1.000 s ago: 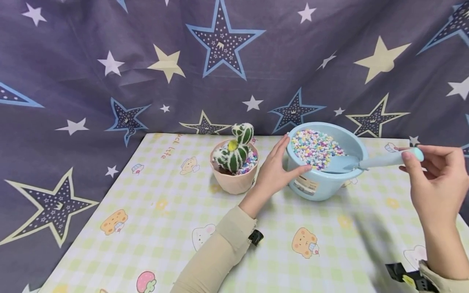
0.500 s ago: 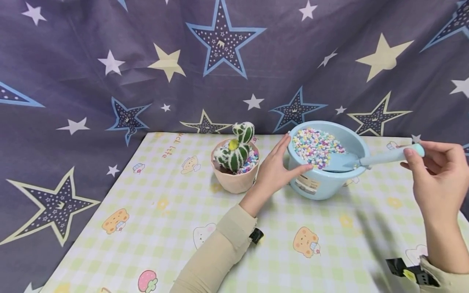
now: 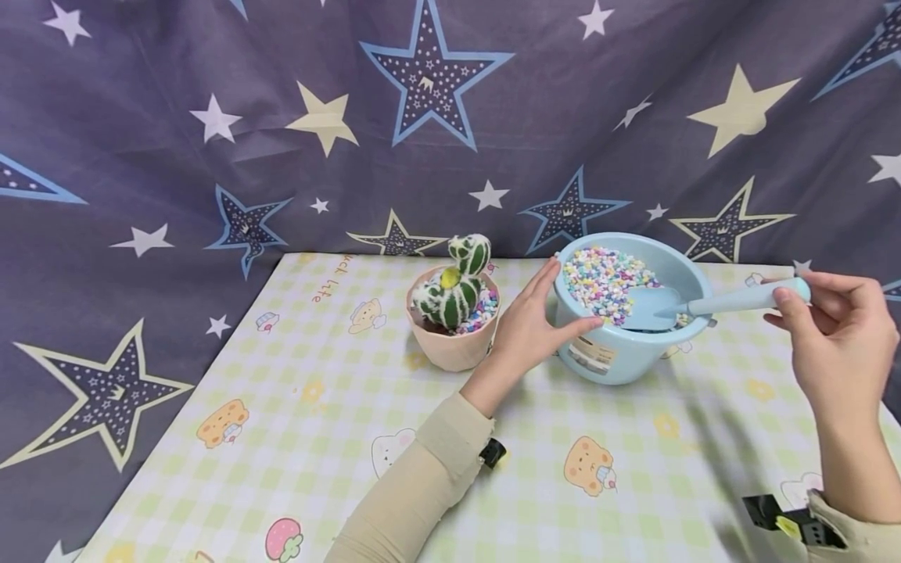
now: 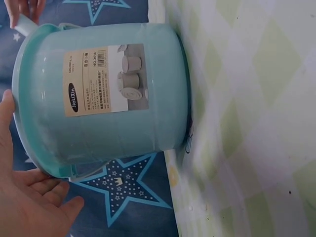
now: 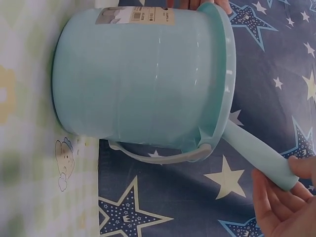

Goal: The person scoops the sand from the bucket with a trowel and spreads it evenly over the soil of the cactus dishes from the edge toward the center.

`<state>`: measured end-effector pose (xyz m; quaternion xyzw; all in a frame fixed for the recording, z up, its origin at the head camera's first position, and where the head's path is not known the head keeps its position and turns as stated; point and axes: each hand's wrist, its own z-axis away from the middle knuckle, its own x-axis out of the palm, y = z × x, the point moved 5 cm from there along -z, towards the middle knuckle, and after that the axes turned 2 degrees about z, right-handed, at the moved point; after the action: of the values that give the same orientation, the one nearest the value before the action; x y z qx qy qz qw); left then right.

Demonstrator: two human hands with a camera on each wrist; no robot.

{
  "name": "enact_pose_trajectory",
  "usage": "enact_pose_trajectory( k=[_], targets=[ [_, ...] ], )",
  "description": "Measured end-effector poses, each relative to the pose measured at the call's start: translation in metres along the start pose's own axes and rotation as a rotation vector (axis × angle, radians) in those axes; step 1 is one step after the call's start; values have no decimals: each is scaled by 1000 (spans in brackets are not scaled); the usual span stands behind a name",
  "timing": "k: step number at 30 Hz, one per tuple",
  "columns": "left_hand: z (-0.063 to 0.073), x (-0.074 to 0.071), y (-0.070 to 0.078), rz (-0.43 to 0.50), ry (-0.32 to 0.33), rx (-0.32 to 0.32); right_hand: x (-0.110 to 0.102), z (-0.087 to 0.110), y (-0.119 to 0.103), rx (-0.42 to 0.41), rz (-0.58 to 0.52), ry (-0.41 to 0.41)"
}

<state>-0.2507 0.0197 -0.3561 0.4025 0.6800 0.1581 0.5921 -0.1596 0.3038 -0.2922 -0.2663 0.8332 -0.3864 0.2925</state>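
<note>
A light blue bucket [image 3: 611, 361], partly filled with small multicoloured beads [image 3: 602, 280], stands at the back right of the table. My left hand [image 3: 526, 328] rests against its left side, fingers along the outside and thumb at the front rim. My right hand [image 3: 841, 332] pinches the handle end of a light blue toy shovel [image 3: 739, 301] between thumb and fingers. The shovel's blade lies on the beads inside the bucket, and its handle slopes out over the right rim. In the right wrist view the shovel handle [image 5: 259, 155] shows beyond the rim, its blade hidden by the bucket.
Left of the bucket, close to my left wrist, stands a pink pot [image 3: 454, 350] with a green and white cactus [image 3: 456, 297] and some coloured beads. A checked cloth [image 3: 296, 438] covers the table. A dark star-patterned curtain [image 3: 267, 70] hangs directly behind it.
The shovel's blade has turned and shifted slightly left over the beads, its face now showing more upward. My left hand and the bucket keep their places.
</note>
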Motion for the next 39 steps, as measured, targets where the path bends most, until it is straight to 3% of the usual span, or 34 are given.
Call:
enact_pose_trajectory(
  k=[6, 11, 22, 25, 31, 36, 39],
  targets=[
    [1, 0, 0, -3, -2, 2, 0, -3, 4, 20, 7, -1],
    [1, 1, 0, -10, 0, 0, 5, -2, 12, 55, -14, -53],
    [1, 1, 0, -13, 1, -1, 10, 0, 15, 105, -126, -110],
    [1, 1, 0, -8, 1, 4, 11, 0, 16, 120, -243, -122],
    [1, 1, -1, -1, 6, 4, 18, 3, 20, 117, -607, -177],
    [1, 1, -2, 4, 4, -5, 24, 2, 21, 88, -681, -252],
    [1, 1, -2, 0, 3, -9, 26, 1, 22, 109, -698, -244]
  ],
)
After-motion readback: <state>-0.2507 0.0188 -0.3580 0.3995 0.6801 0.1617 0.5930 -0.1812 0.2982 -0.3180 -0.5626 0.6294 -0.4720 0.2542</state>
